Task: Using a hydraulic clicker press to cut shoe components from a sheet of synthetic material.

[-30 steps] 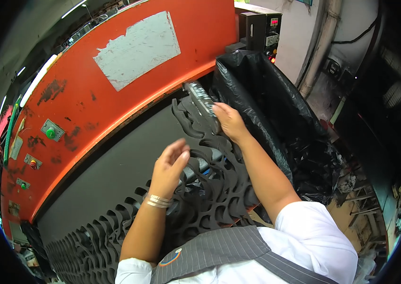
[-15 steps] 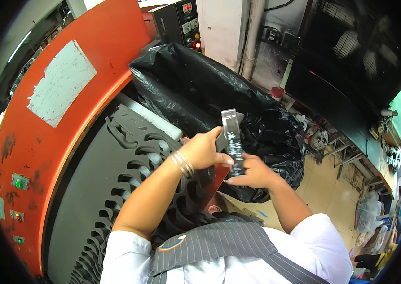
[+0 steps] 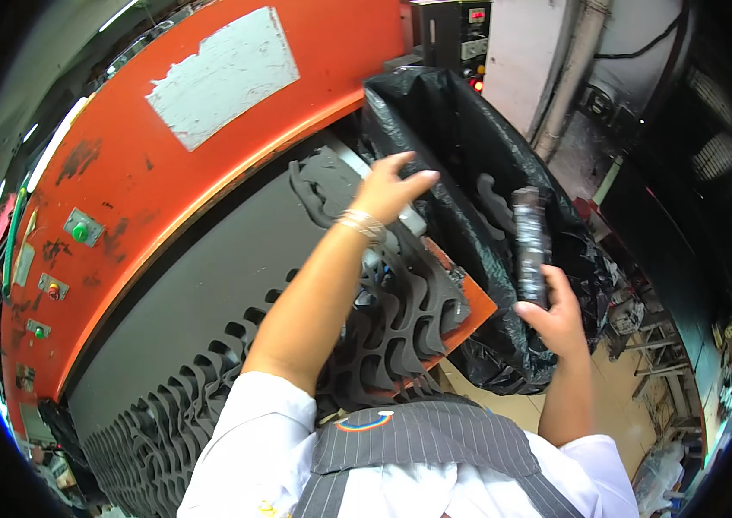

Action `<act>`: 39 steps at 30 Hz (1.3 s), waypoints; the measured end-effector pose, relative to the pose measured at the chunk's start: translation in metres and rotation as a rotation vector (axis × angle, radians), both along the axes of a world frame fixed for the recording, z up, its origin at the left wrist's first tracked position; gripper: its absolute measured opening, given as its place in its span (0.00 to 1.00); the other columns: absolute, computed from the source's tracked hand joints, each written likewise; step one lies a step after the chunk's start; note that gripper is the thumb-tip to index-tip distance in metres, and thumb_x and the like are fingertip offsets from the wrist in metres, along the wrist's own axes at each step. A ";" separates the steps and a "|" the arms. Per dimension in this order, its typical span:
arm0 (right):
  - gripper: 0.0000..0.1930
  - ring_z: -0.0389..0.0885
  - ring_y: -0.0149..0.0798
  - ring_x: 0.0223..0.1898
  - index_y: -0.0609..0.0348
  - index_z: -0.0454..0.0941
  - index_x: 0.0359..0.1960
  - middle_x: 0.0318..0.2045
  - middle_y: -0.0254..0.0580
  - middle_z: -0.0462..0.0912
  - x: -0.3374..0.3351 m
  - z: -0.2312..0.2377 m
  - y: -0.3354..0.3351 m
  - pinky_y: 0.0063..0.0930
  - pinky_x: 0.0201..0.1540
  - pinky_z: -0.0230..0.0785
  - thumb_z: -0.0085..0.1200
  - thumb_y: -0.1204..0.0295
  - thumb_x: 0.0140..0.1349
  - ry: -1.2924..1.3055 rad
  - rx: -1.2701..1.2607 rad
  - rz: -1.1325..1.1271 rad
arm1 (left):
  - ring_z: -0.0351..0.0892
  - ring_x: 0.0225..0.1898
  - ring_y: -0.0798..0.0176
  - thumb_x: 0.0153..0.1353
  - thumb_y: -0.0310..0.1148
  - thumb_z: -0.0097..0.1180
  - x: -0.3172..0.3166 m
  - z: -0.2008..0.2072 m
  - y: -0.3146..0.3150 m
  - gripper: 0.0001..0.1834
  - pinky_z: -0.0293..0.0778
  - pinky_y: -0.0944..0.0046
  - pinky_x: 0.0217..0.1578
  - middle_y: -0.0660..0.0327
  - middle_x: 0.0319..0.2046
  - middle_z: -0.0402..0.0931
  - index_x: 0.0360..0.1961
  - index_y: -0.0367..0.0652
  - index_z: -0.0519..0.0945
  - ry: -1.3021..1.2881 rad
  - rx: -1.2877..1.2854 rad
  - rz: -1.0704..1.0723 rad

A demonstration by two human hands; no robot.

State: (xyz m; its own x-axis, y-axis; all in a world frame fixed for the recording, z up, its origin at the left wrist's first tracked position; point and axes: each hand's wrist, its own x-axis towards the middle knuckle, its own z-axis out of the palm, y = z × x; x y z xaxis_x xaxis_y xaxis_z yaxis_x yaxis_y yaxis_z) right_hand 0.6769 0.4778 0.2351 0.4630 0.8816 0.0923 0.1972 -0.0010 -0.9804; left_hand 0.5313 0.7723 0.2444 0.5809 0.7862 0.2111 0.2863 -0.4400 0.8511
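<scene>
My left hand (image 3: 387,190) is held out with its thumb and fingers spread and nothing in them. It is above the far corner of the machine bed, beside a large black plastic bag (image 3: 491,324). My right hand (image 3: 561,315) grips the near end of a dark, glossy oblong bar (image 3: 531,250) with pale marks, smeared by motion. The bar is upright in view, over the bag's opening. Inside the bag shows a curved grey foam strip (image 3: 495,205). Wavy dark grey foam cut-outs (image 3: 400,302) lie along the bed below my left forearm.
A curved orange machine panel (image 3: 202,190) with green and red buttons rises at the left. An orange plate corner (image 3: 476,302) juts out near the bag. A control box (image 3: 461,39) with lit indicators stands at the back. A pipe (image 3: 571,78) runs up the wall.
My left hand has let go of the bar and moved away to the left, its fingers opening. My right hand keeps the bar. The view has turned toward the right.
</scene>
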 end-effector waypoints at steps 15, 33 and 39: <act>0.28 0.73 0.55 0.50 0.60 0.71 0.53 0.46 0.55 0.74 -0.207 -0.037 0.318 0.42 0.53 0.67 0.61 0.66 0.48 -0.882 -0.073 0.573 | 0.53 0.69 0.58 0.59 0.29 0.43 -0.229 -0.080 0.050 0.36 0.35 0.47 0.68 0.56 0.65 0.62 0.69 0.43 0.50 0.328 0.099 0.429; 0.28 0.74 0.47 0.37 0.62 0.75 0.49 0.33 0.47 0.74 -0.136 -0.067 0.323 0.35 0.41 0.69 0.68 0.69 0.44 -0.560 0.306 0.606 | 0.46 0.71 0.52 0.58 0.30 0.44 -0.201 -0.065 0.067 0.36 0.31 0.41 0.67 0.50 0.66 0.58 0.69 0.39 0.51 0.594 0.223 0.269; 0.30 0.74 0.48 0.41 0.59 0.75 0.51 0.37 0.47 0.75 -0.165 -0.063 0.311 0.35 0.44 0.68 0.69 0.65 0.43 -0.660 0.294 0.619 | 0.45 0.71 0.51 0.59 0.34 0.45 -0.238 -0.055 0.053 0.37 0.32 0.42 0.67 0.51 0.67 0.55 0.69 0.40 0.49 0.619 0.258 0.243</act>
State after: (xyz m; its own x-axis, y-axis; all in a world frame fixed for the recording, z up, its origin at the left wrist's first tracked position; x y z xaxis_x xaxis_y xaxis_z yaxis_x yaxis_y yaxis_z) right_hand 0.5123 0.7884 0.1722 -0.3036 0.8528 0.4249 0.5943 0.5181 -0.6152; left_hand 0.2930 0.8249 0.1897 0.4690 0.8780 0.0959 0.7987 -0.4680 0.3782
